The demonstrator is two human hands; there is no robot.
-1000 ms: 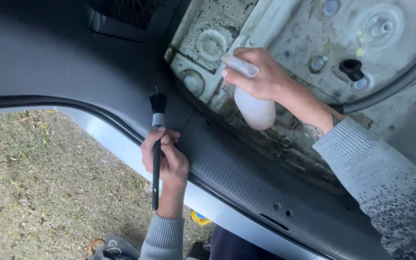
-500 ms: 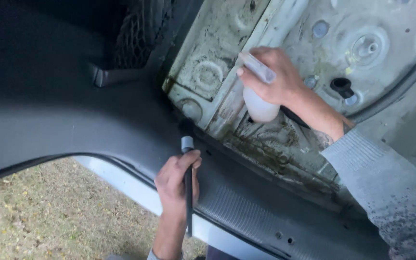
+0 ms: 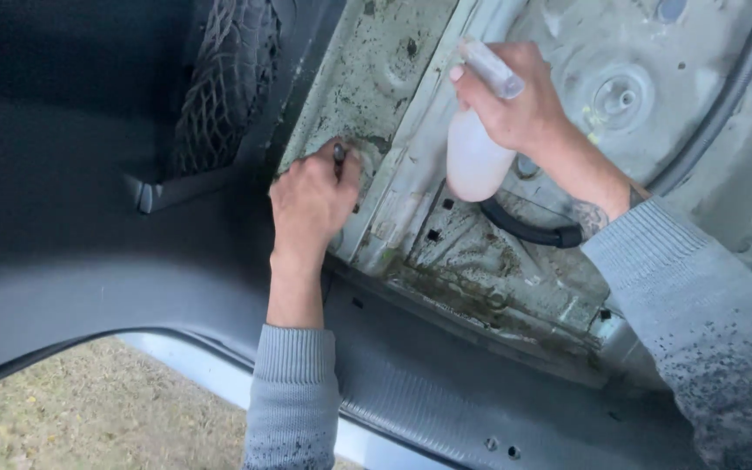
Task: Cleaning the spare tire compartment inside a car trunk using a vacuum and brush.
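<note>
At left of the dirty metal floor pan [image 3: 480, 261], beside the cargo net [image 3: 219, 96], the left hand [image 3: 311, 200] is closed on a thin dark brush [image 3: 339, 157]; only its handle end shows above the knuckles, the bristles being hidden against the metal. Judged light and stiff, it is best gripped along the handle. Farther right, the right hand [image 3: 515, 100] is wrapped round the neck of a white spray bottle [image 3: 473, 161], which hangs below the palm; judged light, smooth plastic, possibly slippery when wet.
</note>
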